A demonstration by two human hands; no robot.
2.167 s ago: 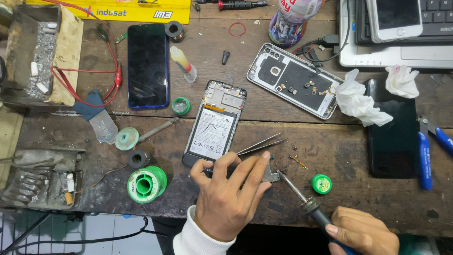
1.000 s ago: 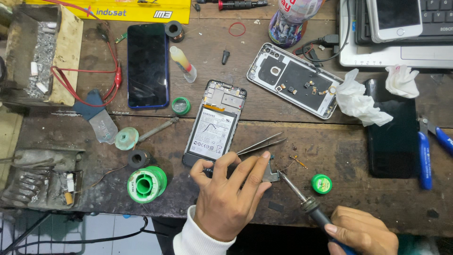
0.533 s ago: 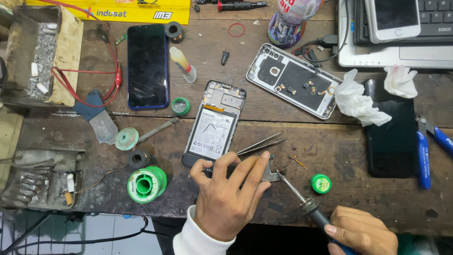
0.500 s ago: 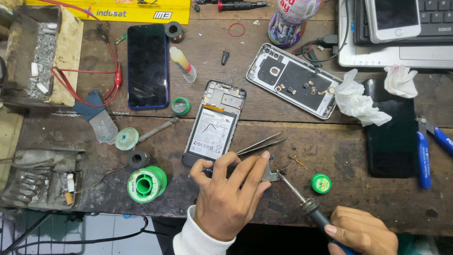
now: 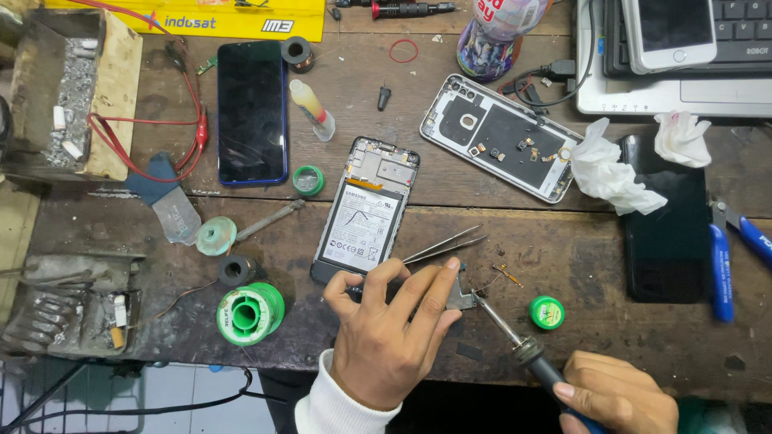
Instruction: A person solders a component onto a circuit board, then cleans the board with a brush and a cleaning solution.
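At the near edge of the wooden bench [image 5: 563,241] the right hand [image 5: 615,395] is wrapped tight round the dark handle of a soldering iron [image 5: 515,337], its thin tip slanting up and left to meet a small metal part [image 5: 461,298] that the left hand [image 5: 386,337] pins to the wood with its fingertips, fingers closed down on it. To do this joint well, it seems wise to keep the left fingers pressed just clear of the hot tip, hold the iron steady at its shallow angle, and touch only the spot to be joined (the part is tiny and mostly hidden under the fingers, so its exact shape cannot be told). It looks greyish and flat, with a fine wire [image 5: 507,275] trailing off to its right. Just beyond lie tweezers [image 5: 445,246], tips pointing right, and a small green solder reel [image 5: 547,312] beside the iron. Further up sits an opened phone [image 5: 366,213] showing its battery, touching the left hand's knuckles or nearly so, then a detached back cover [image 5: 498,137] and crumpled tissue [image 5: 611,173].
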